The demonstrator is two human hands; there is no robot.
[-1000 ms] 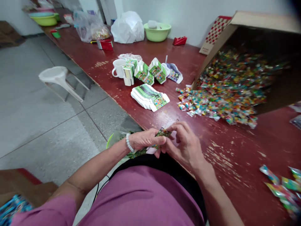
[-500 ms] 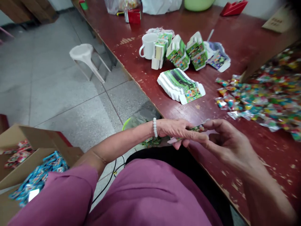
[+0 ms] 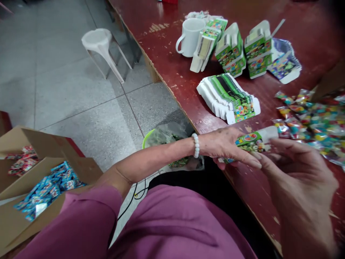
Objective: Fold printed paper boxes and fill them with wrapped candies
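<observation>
My left hand point(image 3: 226, 145), with a pale bead bracelet at the wrist, is wrapped round a small green printed carton point(image 3: 249, 140) above the table's front edge. The carton's white end flap sticks out to the right. My right hand point(image 3: 299, 169) grips that end, its thumb against my left thumb and its fingers by the flap. Just beyond lies a fanned stack of flat green cartons point(image 3: 229, 97). Candies in clear wrappers point(image 3: 309, 122) are heaped to the right of it, beside my right hand.
Behind the stack are a white mug point(image 3: 192, 36), folded green cartons point(image 3: 231, 50) and purple flat cartons point(image 3: 285, 63). A green-rimmed bag-lined tub point(image 3: 147, 138) sits below the table edge. Cardboard boxes with blue packets point(image 3: 51, 187) stand at left, a white stool point(image 3: 99, 39) farther off.
The view has shifted, so the table things sit farther right and higher. The carton between my hands now shows more of its printed side and its white flap.
</observation>
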